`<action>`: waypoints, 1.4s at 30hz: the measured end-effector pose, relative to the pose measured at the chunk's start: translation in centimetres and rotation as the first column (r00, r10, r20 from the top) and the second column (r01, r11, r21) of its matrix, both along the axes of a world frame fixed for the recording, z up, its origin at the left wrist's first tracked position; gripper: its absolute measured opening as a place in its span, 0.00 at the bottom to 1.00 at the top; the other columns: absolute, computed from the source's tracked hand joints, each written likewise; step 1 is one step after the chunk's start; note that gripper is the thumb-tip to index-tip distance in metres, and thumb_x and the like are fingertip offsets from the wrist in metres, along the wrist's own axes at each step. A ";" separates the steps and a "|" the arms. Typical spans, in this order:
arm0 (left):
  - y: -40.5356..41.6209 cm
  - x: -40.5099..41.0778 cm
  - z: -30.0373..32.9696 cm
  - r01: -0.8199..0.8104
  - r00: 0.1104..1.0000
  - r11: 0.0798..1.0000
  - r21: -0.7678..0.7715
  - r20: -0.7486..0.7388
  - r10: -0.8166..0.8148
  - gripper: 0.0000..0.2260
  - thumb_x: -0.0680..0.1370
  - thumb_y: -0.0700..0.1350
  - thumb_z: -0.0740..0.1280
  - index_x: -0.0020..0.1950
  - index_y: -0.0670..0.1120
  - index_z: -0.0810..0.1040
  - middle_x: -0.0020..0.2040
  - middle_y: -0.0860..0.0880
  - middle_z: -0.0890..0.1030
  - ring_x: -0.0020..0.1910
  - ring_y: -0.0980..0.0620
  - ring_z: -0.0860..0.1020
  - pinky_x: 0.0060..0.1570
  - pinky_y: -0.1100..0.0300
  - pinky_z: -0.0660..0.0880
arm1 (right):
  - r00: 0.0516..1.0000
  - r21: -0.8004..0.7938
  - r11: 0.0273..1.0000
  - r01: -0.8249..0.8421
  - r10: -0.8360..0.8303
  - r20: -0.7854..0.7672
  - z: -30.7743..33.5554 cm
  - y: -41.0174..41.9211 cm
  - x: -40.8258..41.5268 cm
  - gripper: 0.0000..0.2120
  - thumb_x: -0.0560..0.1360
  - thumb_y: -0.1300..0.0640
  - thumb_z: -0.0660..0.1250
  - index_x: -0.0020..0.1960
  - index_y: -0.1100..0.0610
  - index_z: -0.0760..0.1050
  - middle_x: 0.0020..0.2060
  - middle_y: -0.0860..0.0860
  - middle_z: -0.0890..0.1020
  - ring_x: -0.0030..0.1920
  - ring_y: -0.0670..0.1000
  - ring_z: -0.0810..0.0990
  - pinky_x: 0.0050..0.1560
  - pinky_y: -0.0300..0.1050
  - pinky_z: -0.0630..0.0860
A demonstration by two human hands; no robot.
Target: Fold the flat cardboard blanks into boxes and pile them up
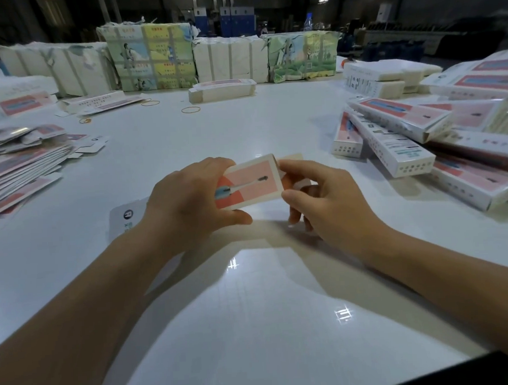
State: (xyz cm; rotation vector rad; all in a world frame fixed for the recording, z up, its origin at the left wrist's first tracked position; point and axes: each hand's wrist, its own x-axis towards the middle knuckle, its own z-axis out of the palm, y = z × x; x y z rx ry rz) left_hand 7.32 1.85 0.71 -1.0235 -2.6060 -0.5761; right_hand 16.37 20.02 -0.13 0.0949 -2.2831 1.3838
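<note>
A pink and white cardboard box [253, 182] with a toothbrush picture is held above the middle of the white table [252, 295]. My left hand [188, 201] grips its left part, thumb underneath and fingers over the top. My right hand [324, 200] holds the right end, where a pale end flap [290, 158] sticks out behind the fingers. A spread pile of flat blanks [19, 166] lies at the left. Several folded boxes [421, 142] are heaped at the right.
Strapped bundles of printed cardboard [151, 56] line the far edge. A small stack of blanks [222, 89] and loose rubber bands [190, 109] lie beyond the hands. A white printed flap [127, 216] shows beneath my left wrist. White packs [388, 76] sit far right.
</note>
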 end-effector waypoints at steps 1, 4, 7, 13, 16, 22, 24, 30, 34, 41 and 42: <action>0.1 0.1 0.0 -0.005 1.000 1.000 -0.004 -0.010 0.005 0.34 0.66 0.59 0.75 0.68 0.50 0.69 0.59 0.50 0.77 0.45 0.51 0.72 0.50 0.51 0.76 | 1.000 0.029 1.000 -0.004 0.005 -0.022 0.1 -0.2 0.1 0.22 0.74 0.70 0.62 0.60 0.48 0.77 0.43 0.48 0.78 0.30 0.51 0.78 0.29 0.30 0.70; 0.6 0.3 -0.2 -0.011 0.999 0.999 -0.039 -0.052 0.009 0.33 0.67 0.59 0.74 0.68 0.49 0.69 0.59 0.50 0.77 0.48 0.48 0.75 0.49 0.51 0.76 | 0.999 0.106 0.994 -0.038 0.040 -0.013 0.2 -0.4 0.0 0.29 0.75 0.72 0.57 0.53 0.37 0.75 0.43 0.51 0.74 0.31 0.50 0.76 0.30 0.29 0.69; 1.0 0.3 -0.3 -0.017 0.998 0.998 -0.067 -0.061 0.013 0.33 0.68 0.60 0.73 0.68 0.49 0.69 0.59 0.50 0.77 0.50 0.47 0.75 0.50 0.51 0.76 | 0.999 0.169 0.985 -0.039 0.033 0.034 0.2 -0.2 -0.3 0.22 0.76 0.70 0.57 0.56 0.48 0.79 0.43 0.53 0.73 0.34 0.48 0.75 0.34 0.32 0.71; 0.2 -0.1 -0.1 -0.013 0.998 1.000 0.023 -0.055 0.014 0.32 0.67 0.59 0.74 0.66 0.49 0.70 0.56 0.50 0.77 0.43 0.52 0.70 0.42 0.57 0.69 | 0.945 0.281 0.903 0.325 -0.301 -0.126 1.3 1.7 -0.6 0.27 0.75 0.52 0.68 0.72 0.51 0.65 0.54 0.47 0.70 0.45 0.36 0.69 0.44 0.28 0.66; 0.3 0.2 0.0 -0.005 0.998 0.999 0.032 -0.063 0.007 0.32 0.67 0.60 0.73 0.66 0.50 0.70 0.56 0.50 0.77 0.44 0.52 0.71 0.42 0.58 0.69 | 0.971 -0.495 0.855 0.154 -0.038 0.237 1.8 2.0 -1.0 0.37 0.66 0.54 0.74 0.72 0.52 0.63 0.55 0.50 0.76 0.50 0.50 0.78 0.44 0.42 0.79; 1.3 1.0 -0.2 -0.016 0.993 0.998 -0.057 -0.118 0.009 0.35 0.67 0.68 0.64 0.68 0.50 0.68 0.57 0.51 0.77 0.50 0.49 0.74 0.45 0.55 0.72 | 0.940 -0.733 0.680 -0.028 0.268 0.212 0.6 0.5 -1.4 0.08 0.70 0.70 0.68 0.48 0.62 0.78 0.45 0.59 0.84 0.46 0.57 0.84 0.45 0.45 0.82; 1.6 1.2 -0.4 -0.034 0.982 0.998 -0.047 -0.185 0.025 0.35 0.67 0.69 0.61 0.67 0.49 0.70 0.55 0.50 0.78 0.49 0.48 0.75 0.42 0.56 0.71 | 0.969 -0.596 0.802 -0.035 0.173 0.176 0.2 0.4 -1.2 0.06 0.74 0.68 0.66 0.48 0.61 0.79 0.45 0.59 0.84 0.47 0.58 0.84 0.48 0.47 0.82; 3.1 2.3 -0.6 -0.112 0.951 0.994 -0.010 -0.291 0.104 0.32 0.69 0.67 0.62 0.62 0.46 0.73 0.53 0.47 0.79 0.48 0.45 0.76 0.39 0.55 0.68 | 0.985 0.328 0.929 0.171 -0.168 -0.037 -0.8 -1.0 -0.7 0.04 0.80 0.59 0.56 0.50 0.55 0.69 0.32 0.44 0.73 0.34 0.43 0.74 0.35 0.29 0.67; 2.8 2.1 -0.6 -0.097 0.947 0.995 0.029 -0.304 0.101 0.29 0.70 0.64 0.67 0.61 0.45 0.73 0.52 0.46 0.79 0.47 0.44 0.76 0.40 0.53 0.69 | 0.996 -0.109 0.994 0.014 -0.005 0.086 -0.3 -1.1 -0.6 0.11 0.82 0.51 0.56 0.52 0.56 0.74 0.40 0.52 0.81 0.43 0.45 0.80 0.49 0.40 0.77; 2.2 2.0 -0.3 -0.028 0.948 0.996 0.085 -0.315 0.053 0.30 0.68 0.62 0.70 0.62 0.43 0.74 0.51 0.44 0.80 0.45 0.42 0.77 0.38 0.54 0.72 | 0.988 -0.523 0.850 -0.054 0.120 0.094 0.4 0.1 -1.0 0.13 0.79 0.61 0.62 0.61 0.56 0.78 0.53 0.54 0.83 0.55 0.54 0.81 0.56 0.49 0.78; 2.1 2.1 -0.3 -0.015 0.946 0.996 0.087 -0.322 0.042 0.29 0.68 0.61 0.71 0.61 0.42 0.75 0.50 0.43 0.80 0.43 0.42 0.78 0.37 0.54 0.72 | 0.989 -0.520 0.851 -0.072 0.129 0.076 0.3 0.2 -1.0 0.12 0.79 0.62 0.61 0.58 0.54 0.79 0.51 0.53 0.84 0.54 0.54 0.82 0.56 0.49 0.79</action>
